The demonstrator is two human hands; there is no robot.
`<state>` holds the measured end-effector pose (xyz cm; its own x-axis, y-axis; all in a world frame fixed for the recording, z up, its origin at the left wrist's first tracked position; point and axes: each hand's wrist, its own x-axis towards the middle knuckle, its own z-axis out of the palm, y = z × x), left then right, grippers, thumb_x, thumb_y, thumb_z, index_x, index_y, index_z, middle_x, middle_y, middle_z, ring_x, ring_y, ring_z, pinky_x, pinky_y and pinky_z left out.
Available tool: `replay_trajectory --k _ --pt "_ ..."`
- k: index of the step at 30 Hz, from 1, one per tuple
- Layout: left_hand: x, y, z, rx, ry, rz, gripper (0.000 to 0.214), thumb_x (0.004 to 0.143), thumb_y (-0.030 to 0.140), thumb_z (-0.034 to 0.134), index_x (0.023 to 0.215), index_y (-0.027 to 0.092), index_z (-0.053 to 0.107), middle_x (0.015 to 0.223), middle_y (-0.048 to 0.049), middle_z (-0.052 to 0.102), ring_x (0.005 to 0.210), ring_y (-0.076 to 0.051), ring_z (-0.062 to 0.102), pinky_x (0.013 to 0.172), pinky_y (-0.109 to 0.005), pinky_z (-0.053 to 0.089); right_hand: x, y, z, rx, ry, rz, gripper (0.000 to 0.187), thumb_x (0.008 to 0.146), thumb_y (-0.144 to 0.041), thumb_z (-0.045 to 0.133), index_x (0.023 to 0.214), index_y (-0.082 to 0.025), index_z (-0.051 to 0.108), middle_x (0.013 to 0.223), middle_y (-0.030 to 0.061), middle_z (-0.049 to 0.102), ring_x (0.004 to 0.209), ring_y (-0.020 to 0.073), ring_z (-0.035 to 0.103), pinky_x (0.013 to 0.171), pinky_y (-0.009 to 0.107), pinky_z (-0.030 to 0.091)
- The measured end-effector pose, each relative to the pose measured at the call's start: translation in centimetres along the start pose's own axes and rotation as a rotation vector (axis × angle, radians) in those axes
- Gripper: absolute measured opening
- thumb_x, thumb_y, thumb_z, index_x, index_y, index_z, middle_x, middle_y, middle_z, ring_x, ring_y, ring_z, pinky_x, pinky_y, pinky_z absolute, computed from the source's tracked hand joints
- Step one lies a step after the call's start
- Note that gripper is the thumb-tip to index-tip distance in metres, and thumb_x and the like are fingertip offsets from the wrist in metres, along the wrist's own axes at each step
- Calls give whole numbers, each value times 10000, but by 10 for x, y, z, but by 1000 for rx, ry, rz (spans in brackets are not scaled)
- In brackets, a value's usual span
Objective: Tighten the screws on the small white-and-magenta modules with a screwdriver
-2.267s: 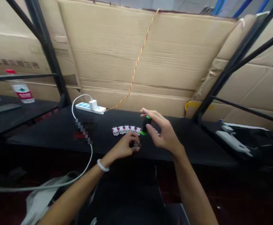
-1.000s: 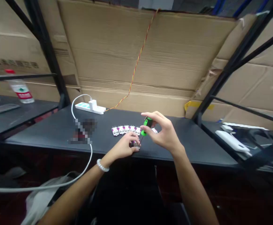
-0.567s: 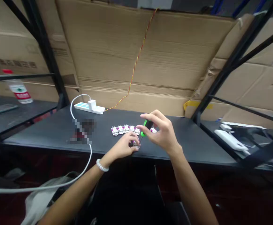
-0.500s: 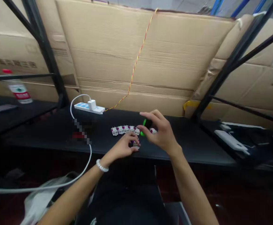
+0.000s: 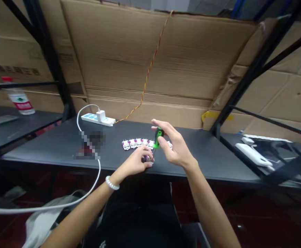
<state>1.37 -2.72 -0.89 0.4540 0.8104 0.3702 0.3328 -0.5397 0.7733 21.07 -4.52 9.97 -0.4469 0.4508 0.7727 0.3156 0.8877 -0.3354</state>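
Observation:
My right hand [image 5: 174, 146] holds a green and black screwdriver [image 5: 158, 137] upright, thumb and fingers round the handle. Its thin shaft points down at a small white and purple part [image 5: 149, 159] near the table's front. My left hand [image 5: 138, 160] pinches that part against the table; the fingers hide much of it, and its exact kind is too small to tell. Behind my hands, several similar white and purple parts [image 5: 139, 142] stand in a curved row. Another such part [image 5: 169, 144] shows partly behind my right hand.
A white power strip [image 5: 94, 119] with a plugged-in charger lies at the back left of the black table [image 5: 191, 165]. A white cable [image 5: 99, 175] runs over the front edge. A water bottle [image 5: 22, 101] stands far left. Black metal posts [image 5: 224, 119] flank the cardboard wall [image 5: 119, 62].
The fingers of my right hand have shifted on the screwdriver, and its handle and shaft now show more clearly. My left hand stays on the part. The picture's brightness has changed.

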Motion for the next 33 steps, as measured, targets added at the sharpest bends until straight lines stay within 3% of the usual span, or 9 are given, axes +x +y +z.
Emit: replay_trajectory --k 2,6,8,12,14,18,24,30,33 --pt "0 0 0 12 -6 6 118 771 93 815 824 187 768 1133 -73 650 1069 -243 650 1006 -390 542 0 0 -2 31 -16 11 457 1057 -241 526 1512 -269 568 1355 114 699 1072 221 736 954 395 617" --pt "0 1 -1 37 -5 10 125 770 89 818 826 188 766 1144 -74 660 1100 -246 644 1054 -402 520 1 0 -3 -202 139 22 250 946 -343 764 1173 -237 761 885 34 689 681 163 622 664 310 575" --pt "0 1 -1 36 0 3 128 768 93 821 832 189 765 1140 -73 663 1106 -247 644 1056 -400 523 -1 -1 -4 -235 139 17 305 944 -363 763 1215 -225 746 939 56 691 728 181 640 699 329 587" --pt "0 2 -1 27 -8 -21 118 767 100 820 824 182 756 1162 -75 654 1062 -236 650 993 -377 554 -5 -1 -7 -13 -12 2 527 1049 -251 538 1574 -252 494 1396 137 665 1125 242 718 985 417 602" --pt "-1 3 -1 38 -15 -20 113 776 101 816 831 184 761 1158 -75 650 1060 -235 652 1007 -387 550 -6 -1 -6 27 -21 -2 490 1055 -230 530 1542 -280 531 1322 104 709 1071 219 731 929 382 616" --pt "-1 3 -1 51 -14 -19 118 784 101 816 848 191 775 1176 -76 650 1109 -248 649 1049 -406 535 -4 0 -2 -176 127 -7 272 947 -323 764 1211 -262 743 932 37 693 727 172 638 706 321 593" --pt "-1 1 0 37 -6 -5 123 778 95 814 846 185 765 1166 -77 650 1076 -235 655 1019 -387 549 -5 -2 -5 10 -15 22 524 1039 -247 535 1562 -268 506 1396 122 665 1148 237 715 980 409 600" --pt "0 3 -1 66 -11 -8 130 771 90 823 838 187 769 1179 -83 663 1146 -253 645 1077 -406 518 -2 -3 -8 -257 85 51 302 940 -363 777 1217 -245 752 892 25 693 647 146 600 666 291 550" --pt "-1 3 -1 45 -11 -23 132 771 88 819 845 185 768 1187 -86 650 1131 -247 649 1049 -399 532 -2 -5 -9 -226 35 70 413 974 -354 709 1370 -240 677 1084 83 732 847 205 708 804 340 600"
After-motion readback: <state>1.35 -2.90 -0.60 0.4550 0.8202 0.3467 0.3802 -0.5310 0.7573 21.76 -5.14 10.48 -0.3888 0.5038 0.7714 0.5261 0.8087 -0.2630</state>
